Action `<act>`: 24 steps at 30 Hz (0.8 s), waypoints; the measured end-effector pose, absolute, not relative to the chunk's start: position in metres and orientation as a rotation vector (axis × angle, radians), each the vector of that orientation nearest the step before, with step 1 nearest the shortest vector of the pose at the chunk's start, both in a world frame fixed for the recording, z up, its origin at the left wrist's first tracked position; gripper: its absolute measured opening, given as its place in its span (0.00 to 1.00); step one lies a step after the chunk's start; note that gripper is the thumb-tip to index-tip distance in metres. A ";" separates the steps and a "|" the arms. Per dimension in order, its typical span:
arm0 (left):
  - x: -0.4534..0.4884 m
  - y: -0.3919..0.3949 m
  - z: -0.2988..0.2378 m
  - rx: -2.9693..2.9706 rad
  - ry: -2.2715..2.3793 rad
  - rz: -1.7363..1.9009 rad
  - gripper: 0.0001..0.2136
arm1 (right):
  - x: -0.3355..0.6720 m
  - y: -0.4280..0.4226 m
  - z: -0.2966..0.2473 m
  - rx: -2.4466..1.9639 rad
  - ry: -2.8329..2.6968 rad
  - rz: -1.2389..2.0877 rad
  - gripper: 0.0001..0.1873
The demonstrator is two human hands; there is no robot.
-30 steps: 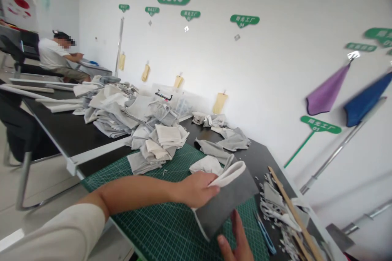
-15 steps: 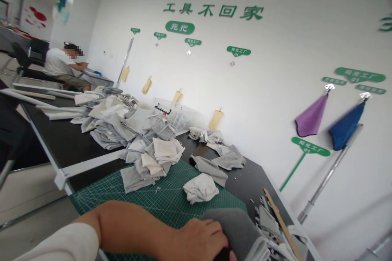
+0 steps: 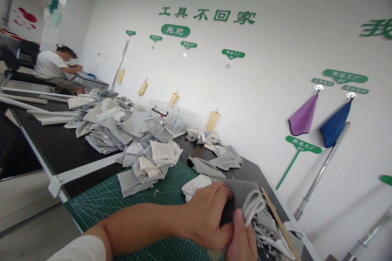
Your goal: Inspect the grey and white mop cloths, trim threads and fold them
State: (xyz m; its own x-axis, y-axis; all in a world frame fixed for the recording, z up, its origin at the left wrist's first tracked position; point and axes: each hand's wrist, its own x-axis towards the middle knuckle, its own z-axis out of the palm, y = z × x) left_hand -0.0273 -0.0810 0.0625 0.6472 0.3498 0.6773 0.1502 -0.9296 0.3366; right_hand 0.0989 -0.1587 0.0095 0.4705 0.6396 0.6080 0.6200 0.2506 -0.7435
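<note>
My left hand (image 3: pixel 210 214) is closed round a folded grey cloth (image 3: pixel 245 197) held above the green cutting mat (image 3: pixel 122 195). My right hand (image 3: pixel 241 238) comes up from the bottom edge and pinches the same cloth at its rolled white edge. A crumpled white cloth (image 3: pixel 192 185) lies on the mat just behind my left hand. Both hands are at the near right end of the black table (image 3: pixel 58 147).
A heap of grey and white cloths (image 3: pixel 128 134) covers the table's middle, with smaller pieces (image 3: pixel 214 151) nearer the wall. A wooden ruler (image 3: pixel 277 222) and fabric scraps lie at the right. Another person (image 3: pixel 55 67) sits far left. Purple and blue cloths hang on the wall.
My hands have lifted the grey cloth and folded it over, and my right hand has come back into view gripping it. The view has shifted slightly upward and right.
</note>
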 end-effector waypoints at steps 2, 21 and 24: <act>-0.031 -0.079 0.074 2.580 0.426 1.157 0.20 | 0.093 -0.143 0.020 -1.316 -1.091 0.180 0.31; -0.016 -0.066 0.081 2.333 0.511 1.387 0.12 | 0.093 -0.136 0.059 -1.275 -1.073 0.261 0.28; -0.016 -0.060 0.081 2.211 0.527 1.420 0.09 | 0.105 -0.139 0.060 -1.341 -1.036 0.275 0.30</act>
State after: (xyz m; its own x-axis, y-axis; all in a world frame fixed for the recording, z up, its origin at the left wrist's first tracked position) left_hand -0.0159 -0.0601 0.0814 0.3947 0.5434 0.7408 0.0714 -0.8220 0.5650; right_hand 0.1054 -0.1388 0.0600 0.5534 0.6984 0.4538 0.3813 0.2720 -0.8835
